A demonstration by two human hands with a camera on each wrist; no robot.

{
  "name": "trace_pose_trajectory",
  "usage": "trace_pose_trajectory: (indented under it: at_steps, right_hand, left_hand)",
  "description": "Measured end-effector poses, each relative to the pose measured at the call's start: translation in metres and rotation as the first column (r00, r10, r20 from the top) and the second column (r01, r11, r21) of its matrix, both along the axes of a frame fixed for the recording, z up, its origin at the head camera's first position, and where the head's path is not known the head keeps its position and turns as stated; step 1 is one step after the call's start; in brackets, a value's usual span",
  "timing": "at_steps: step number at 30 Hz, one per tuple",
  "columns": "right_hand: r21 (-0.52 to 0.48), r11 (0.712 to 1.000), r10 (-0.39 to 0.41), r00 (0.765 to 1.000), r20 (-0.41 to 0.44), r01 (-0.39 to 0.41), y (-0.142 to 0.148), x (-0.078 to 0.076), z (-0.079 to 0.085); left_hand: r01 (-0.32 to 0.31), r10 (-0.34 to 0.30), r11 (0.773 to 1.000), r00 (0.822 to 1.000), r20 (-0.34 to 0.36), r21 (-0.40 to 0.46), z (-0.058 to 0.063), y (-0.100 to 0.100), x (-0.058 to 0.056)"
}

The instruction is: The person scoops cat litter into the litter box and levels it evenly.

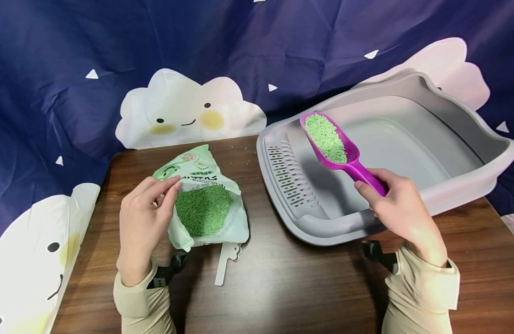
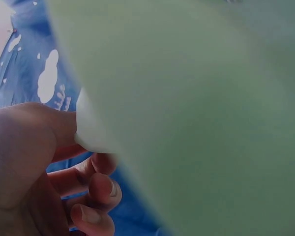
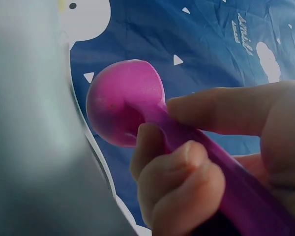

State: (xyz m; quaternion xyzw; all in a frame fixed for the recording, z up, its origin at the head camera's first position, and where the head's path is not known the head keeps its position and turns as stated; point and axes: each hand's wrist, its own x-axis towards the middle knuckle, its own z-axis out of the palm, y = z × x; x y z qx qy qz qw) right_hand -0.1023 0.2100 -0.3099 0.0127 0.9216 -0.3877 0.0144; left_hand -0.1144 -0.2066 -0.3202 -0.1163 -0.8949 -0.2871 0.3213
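Gripping in the right hand (image 1: 401, 208), right of the frame's centre, a magenta plastic scoop (image 1: 352, 153) with rounded bowl and straight handle, poised above the left part of a large pale-grey plastic tray (image 1: 407, 148). Filled with short, thin green pellets (image 1: 325, 139), so probably a little front-heavy though light overall; likely stiff, smooth and somewhat slippery. Best taken by the handle close behind the bowl, level against spilling. Pinching with the left hand (image 1: 143, 220) the rim of a pale-green printed film bag (image 1: 240, 218), left of centre on the brown wooden desk (image 1: 282, 287). Apparently soft, apt to sag, heaviest low down; best held by the open edge, without hard tugging.
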Motion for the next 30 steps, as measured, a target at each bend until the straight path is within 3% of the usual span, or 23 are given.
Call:
trace_pose_trajectory:
  at_steps: [8, 17, 30]
  right_hand:
    - [-0.064, 0.998, -0.004, 1.0, 0.02, 0.006, 0.004, -0.003, -0.002]
    - [-0.127, 0.992, -0.01, 1.0, 0.029, 0.014, 0.011, -0.004, -0.004]
    - [-0.084, 0.996, -0.038, 0.999, 0.019, 0.039, 0.011, -0.002, -0.002]
  left_hand:
    - [-0.004, 0.005, 1.0, 1.0, 0.016, -0.024, 0.001, -0.001, 0.0]
    - [0.0, 0.0, 1.0, 1.0, 0.001, 0.005, -0.001, 0.0, 0.001]
    - [0.002, -0.002, 1.0, 1.0, -0.009, 0.015, -0.002, 0.0, -0.001]
